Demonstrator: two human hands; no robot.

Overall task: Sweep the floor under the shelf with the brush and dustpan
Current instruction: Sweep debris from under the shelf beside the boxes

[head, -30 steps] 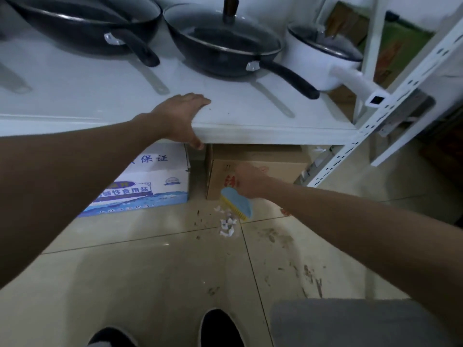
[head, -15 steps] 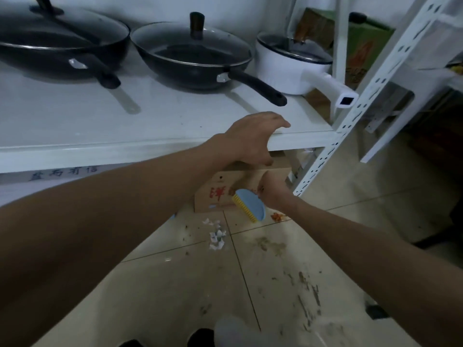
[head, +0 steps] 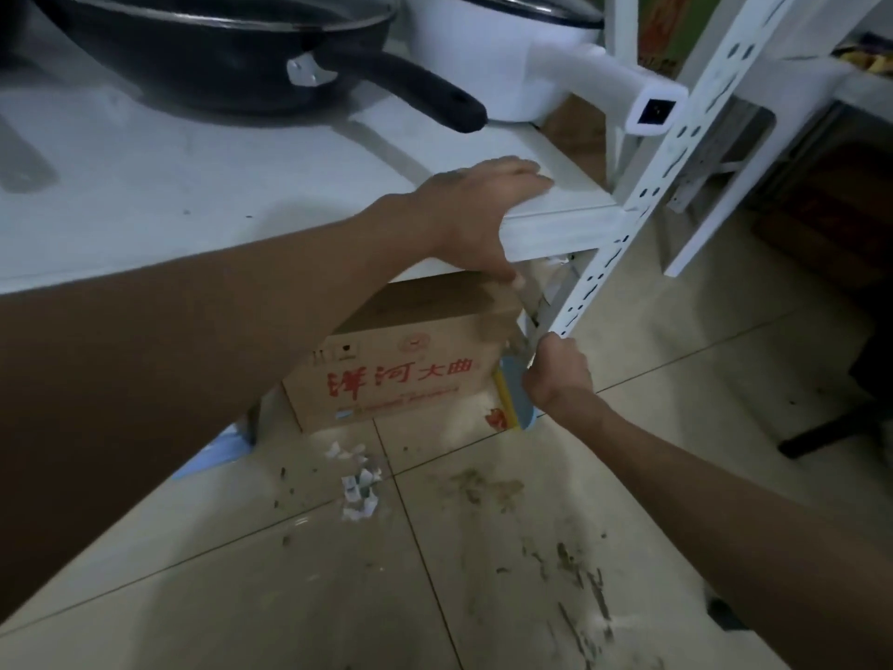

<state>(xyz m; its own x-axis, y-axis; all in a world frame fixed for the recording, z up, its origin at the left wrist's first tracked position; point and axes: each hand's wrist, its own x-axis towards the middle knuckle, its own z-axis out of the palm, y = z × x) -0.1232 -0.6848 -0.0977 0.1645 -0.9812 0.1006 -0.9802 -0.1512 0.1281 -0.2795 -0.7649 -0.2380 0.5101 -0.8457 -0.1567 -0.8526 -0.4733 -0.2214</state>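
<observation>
The left hand (head: 478, 210) clamps the shelf (head: 241, 195) edge — fingers on top, thumb beneath. The right hand (head: 558, 374) curls round the blue brush (head: 514, 396), at 3 o'clock of the cardboard box (head: 401, 374) — paper scraps (head: 357, 481) lie at the brush's 8 o'clock.

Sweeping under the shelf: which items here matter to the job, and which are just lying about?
Job: brush in right hand; paper scraps on the floor; shelf, its edge held by left hand. No dustpan visible.
Lying about: black pan, white pot, cardboard box.
</observation>
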